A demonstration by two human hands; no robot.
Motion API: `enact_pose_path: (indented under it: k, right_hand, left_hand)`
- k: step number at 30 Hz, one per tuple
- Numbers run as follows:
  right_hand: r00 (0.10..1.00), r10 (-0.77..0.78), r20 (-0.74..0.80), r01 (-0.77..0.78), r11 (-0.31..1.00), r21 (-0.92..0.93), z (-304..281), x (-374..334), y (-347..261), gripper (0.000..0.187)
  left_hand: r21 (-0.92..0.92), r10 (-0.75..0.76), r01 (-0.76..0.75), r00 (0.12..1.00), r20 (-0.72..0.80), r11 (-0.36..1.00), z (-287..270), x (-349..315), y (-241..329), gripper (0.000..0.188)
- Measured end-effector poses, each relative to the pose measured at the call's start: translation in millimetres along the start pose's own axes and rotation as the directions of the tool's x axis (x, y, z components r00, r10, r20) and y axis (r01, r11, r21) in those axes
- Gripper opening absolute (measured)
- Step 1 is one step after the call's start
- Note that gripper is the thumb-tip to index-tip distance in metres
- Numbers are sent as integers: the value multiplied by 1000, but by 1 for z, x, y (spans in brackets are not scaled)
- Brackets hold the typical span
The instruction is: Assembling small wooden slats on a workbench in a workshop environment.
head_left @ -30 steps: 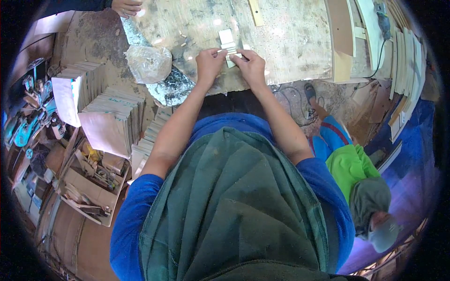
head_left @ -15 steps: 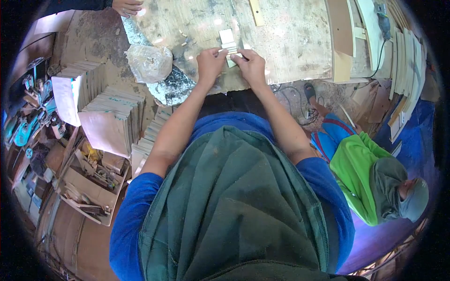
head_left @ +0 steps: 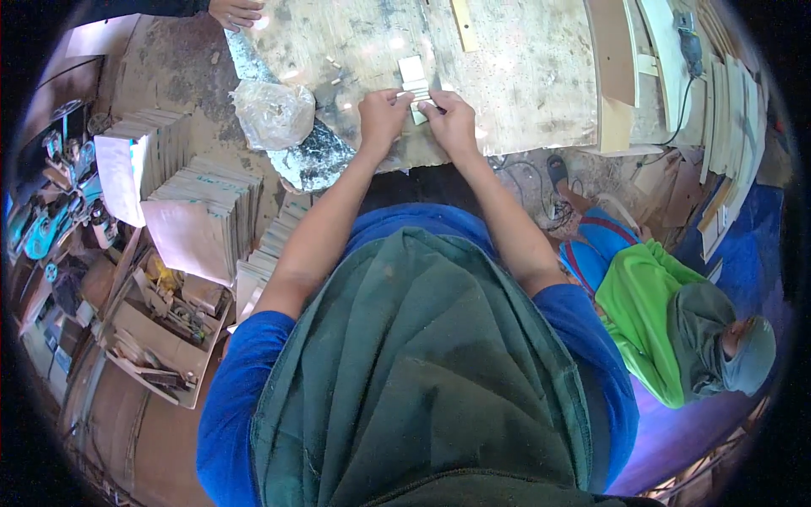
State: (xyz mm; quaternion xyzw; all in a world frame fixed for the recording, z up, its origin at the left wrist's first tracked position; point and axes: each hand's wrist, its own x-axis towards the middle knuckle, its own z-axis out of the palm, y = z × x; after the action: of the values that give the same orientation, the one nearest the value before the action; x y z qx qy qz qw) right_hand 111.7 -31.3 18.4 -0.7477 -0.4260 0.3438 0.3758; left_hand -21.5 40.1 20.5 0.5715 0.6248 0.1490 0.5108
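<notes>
Pale wooden piece [head_left: 416,89] pinched by left hand [head_left: 382,121] and right hand [head_left: 452,122] near workbench [head_left: 524,68] edge.

To your left you see stacks of thin boards [head_left: 203,224], a crumpled plastic bag [head_left: 272,111] on the tabletop [head_left: 524,76], and a person in green [head_left: 655,296] at right.

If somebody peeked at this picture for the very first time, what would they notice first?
Probably the two bare hands meeting at the near edge of the worn workbench: the left hand and right hand pinch small pale blocks between them. Next, the crumpled clear plastic bag to their left, and a person in a bright green shirt low on the right.
</notes>
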Motion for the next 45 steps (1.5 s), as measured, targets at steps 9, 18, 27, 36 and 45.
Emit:
enact_pose_path:
  k: [9, 18, 27, 36, 45]
  right_hand:
    - [1000, 7, 15, -6, 998, -61, -3, 1, -7, 30]
    - [959, 205, 198, -182, 975, -127, -19, 23, -10, 34]
    - [827, 518, 219, -368, 793, -485, -23, 72, -31, 43]
    - [898, 406, 170, -213, 738, -640, -17, 67, -65, 39]
    - [863, 459, 212, -209, 706, -677, -12, 74, -62, 34]
  left_hand:
    - [9, 25, -25, 999, -27, 1000, -1, -4, 6, 31]
    - [81, -21, 26, 998, -65, 996, -1, 1, 13, 32]
    - [97, -96, 96, 995, -9, 991, 0, 11, 1, 31]
    - [54, -170, 167, 985, 37, 984, 1, 23, -17, 22]
    - [-447, -366, 435, 900, 235, 782, 5, 32, -15, 12]
